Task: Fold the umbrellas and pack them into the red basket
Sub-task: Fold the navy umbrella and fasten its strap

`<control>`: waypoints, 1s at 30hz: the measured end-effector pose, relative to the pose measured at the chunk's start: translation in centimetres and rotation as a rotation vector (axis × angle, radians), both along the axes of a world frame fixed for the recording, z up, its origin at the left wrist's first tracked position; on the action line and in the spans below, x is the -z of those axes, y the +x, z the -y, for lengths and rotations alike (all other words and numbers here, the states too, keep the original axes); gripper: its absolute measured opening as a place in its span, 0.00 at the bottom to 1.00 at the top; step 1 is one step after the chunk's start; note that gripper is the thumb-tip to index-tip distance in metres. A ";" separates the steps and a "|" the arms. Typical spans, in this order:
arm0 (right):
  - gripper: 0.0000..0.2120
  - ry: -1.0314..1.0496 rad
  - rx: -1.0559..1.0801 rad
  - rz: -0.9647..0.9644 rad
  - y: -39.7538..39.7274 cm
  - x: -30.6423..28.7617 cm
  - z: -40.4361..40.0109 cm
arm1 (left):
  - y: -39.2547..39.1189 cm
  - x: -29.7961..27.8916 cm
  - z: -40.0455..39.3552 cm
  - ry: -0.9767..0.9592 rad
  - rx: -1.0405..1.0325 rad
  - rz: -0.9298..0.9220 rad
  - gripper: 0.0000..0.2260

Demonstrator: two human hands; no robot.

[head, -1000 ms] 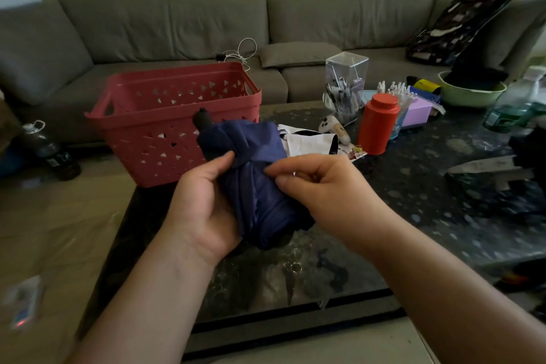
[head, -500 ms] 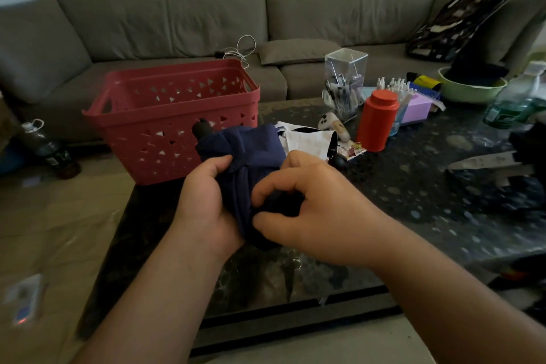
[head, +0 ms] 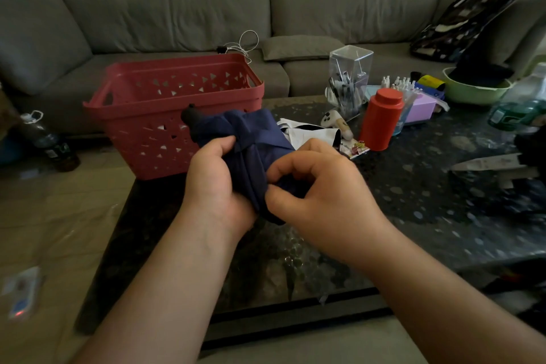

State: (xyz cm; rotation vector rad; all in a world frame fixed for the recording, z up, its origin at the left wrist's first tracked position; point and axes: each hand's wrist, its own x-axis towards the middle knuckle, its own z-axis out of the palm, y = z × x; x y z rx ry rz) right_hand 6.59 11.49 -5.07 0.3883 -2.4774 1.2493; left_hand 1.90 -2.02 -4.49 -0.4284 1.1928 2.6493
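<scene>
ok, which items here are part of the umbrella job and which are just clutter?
Job:
- navy umbrella, gripped by left hand and pinched by right hand
- red basket, on the table behind the umbrella

Clutter:
- red canister
- clear pen holder
- green bowl
- purple box
- white cable on the sofa
- bottle on the floor

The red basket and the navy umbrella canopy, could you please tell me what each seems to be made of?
Red basket: likely moulded plastic, matte, with stiff walls, triangle cut-outs and a rolled rim.
Navy umbrella: thin woven fabric, probably synthetic, slightly sheeny; it creases and bunches softly under the left hand and right hand.
</scene>
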 end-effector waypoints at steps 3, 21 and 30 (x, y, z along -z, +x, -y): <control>0.09 0.001 0.045 -0.068 0.1 0.4 0.3 | 0.2 -0.2 -0.1 0.006 -0.031 -0.027 0.19; 0.03 -0.172 0.086 -0.307 0.9 3.0 2.5 | -0.4 1.5 0.5 -0.065 -0.431 -0.124 0.30; 0.11 -0.068 0.013 -0.202 -0.4 0.9 0.6 | -0.9 1.5 0.6 -0.132 -0.409 -0.342 0.32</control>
